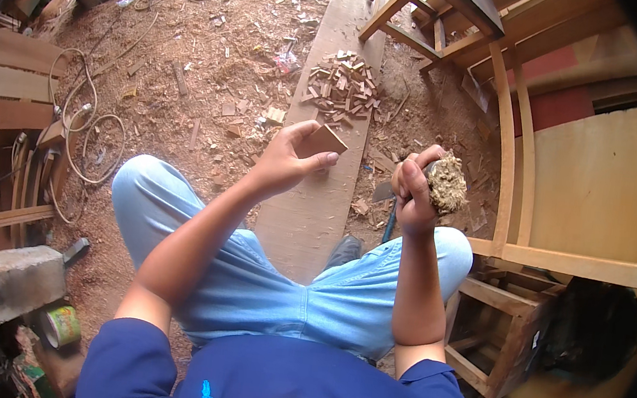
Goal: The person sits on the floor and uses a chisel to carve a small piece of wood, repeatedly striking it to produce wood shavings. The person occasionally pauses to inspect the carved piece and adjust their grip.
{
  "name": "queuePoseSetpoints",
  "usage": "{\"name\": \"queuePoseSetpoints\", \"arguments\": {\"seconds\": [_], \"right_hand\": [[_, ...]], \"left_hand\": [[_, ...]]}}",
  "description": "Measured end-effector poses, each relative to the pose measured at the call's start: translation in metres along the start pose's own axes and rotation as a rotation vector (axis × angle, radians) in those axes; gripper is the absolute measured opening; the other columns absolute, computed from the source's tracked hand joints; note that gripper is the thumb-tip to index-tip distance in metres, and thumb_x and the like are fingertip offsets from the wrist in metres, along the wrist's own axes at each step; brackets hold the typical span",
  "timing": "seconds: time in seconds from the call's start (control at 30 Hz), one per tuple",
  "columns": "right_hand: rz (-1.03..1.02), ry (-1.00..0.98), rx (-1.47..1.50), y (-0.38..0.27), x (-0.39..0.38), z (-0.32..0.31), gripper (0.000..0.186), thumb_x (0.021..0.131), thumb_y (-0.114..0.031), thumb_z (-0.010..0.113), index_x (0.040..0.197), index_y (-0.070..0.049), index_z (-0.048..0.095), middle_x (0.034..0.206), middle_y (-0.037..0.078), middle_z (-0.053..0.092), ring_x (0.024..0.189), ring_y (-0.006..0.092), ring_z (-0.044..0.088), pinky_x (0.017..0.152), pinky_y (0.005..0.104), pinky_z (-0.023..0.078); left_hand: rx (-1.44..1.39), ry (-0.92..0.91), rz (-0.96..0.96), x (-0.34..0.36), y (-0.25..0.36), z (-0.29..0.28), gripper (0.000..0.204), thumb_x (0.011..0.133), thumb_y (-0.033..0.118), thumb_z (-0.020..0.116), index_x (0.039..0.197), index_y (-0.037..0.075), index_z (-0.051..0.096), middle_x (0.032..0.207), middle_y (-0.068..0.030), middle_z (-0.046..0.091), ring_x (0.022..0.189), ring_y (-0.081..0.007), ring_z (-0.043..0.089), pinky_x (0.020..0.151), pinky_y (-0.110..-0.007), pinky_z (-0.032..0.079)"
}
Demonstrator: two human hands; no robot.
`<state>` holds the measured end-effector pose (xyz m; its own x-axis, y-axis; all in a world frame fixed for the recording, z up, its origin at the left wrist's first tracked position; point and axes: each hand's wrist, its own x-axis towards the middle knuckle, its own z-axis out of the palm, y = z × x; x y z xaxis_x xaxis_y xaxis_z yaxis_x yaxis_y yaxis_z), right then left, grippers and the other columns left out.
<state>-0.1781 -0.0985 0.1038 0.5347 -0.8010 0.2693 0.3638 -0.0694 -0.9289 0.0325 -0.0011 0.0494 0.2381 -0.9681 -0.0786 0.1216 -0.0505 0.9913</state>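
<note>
Head view: left hand (298,157) above plank (302,225)

From where I stand, the held wooden tile (323,143) looks matt and smooth, the handle's end (448,184) coarsely frayed and fibrous, the plank (304,225) dull bare wood, the jeans (256,294) cloth.

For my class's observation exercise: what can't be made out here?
Head view: much of the frayed-ended thing, hidden by the right hand.
Head view: the underside of the brown wooden piece in the left hand, facing away.
Head view: most of the dark shoe, hidden by the jeans.
Head view: part of the dark-topped furniture, cut off by the upper edge.
</note>
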Motion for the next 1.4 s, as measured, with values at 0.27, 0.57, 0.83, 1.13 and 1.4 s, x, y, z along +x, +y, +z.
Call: {"name": "queuePoseSetpoints", "arguments": {"seconds": [0.27, 0.57, 0.83, 1.13, 1.4], "right_hand": [[0.102, 0.02, -0.081, 0.006, 0.005, -0.002, 0.023, 0.094, -0.013, 0.074, 0.082, -0.009, 0.055, 0.06, -0.006, 0.049, 0.05, 0.0032, 0.042, 0.046, 0.0214, 0.031], [0.233, 0.036, -0.57, 0.019, 0.012, 0.005, 0.016, 0.088, -0.015, 0.081, 0.092, 0.0, 0.076, 0.078, 0.006, 0.072, 0.069, 0.0149, 0.067, 0.063, 0.0332, 0.052], [0.241, -0.002, -0.395, 0.031, 0.012, 0.012, 0.015, 0.083, -0.008, 0.083, 0.094, 0.0, 0.075, 0.089, 0.007, 0.077, 0.082, 0.0126, 0.071, 0.077, 0.0299, 0.057], [0.213, 0.088, -0.375, 0.036, 0.011, 0.006, 0.025, 0.083, -0.006, 0.082, 0.105, 0.0, 0.072, 0.099, 0.007, 0.075, 0.09, 0.0128, 0.069, 0.082, 0.0295, 0.056], [0.284, -0.026, -0.387, 0.03, 0.008, 0.013, 0.033, 0.084, -0.008, 0.083, 0.114, -0.002, 0.071, 0.087, 0.001, 0.072, 0.073, 0.0056, 0.062, 0.065, 0.0229, 0.049]], "left_hand": [[0.08, -0.018, -0.103, -0.002, 0.0, 0.006, 0.058, 0.083, 0.023, 0.088, 0.127, -0.002, 0.059, 0.112, -0.0093, 0.069, 0.102, -0.0139, 0.065, 0.089, -0.029, 0.053], [0.099, -0.106, -0.015, -0.01, 0.004, 0.016, 0.072, 0.079, 0.013, 0.088, 0.137, 0.007, 0.046, 0.123, -0.0141, 0.064, 0.108, -0.0204, 0.067, 0.094, -0.034, 0.055], [0.102, -0.201, -0.017, -0.013, 0.01, 0.013, 0.074, 0.079, 0.01, 0.088, 0.139, 0.009, 0.044, 0.12, -0.0143, 0.064, 0.109, -0.0217, 0.068, 0.089, -0.034, 0.059], [-0.022, 0.031, 0.052, -0.01, 0.014, 0.008, 0.074, 0.083, 0.008, 0.085, 0.144, 0.007, 0.044, 0.12, -0.0133, 0.063, 0.106, -0.0203, 0.069, 0.087, -0.032, 0.059], [-0.098, 0.156, 0.083, -0.006, 0.012, 0.002, 0.054, 0.092, 0.011, 0.078, 0.138, 0.004, 0.052, 0.121, -0.0152, 0.067, 0.106, -0.0194, 0.068, 0.091, -0.033, 0.056]]}}
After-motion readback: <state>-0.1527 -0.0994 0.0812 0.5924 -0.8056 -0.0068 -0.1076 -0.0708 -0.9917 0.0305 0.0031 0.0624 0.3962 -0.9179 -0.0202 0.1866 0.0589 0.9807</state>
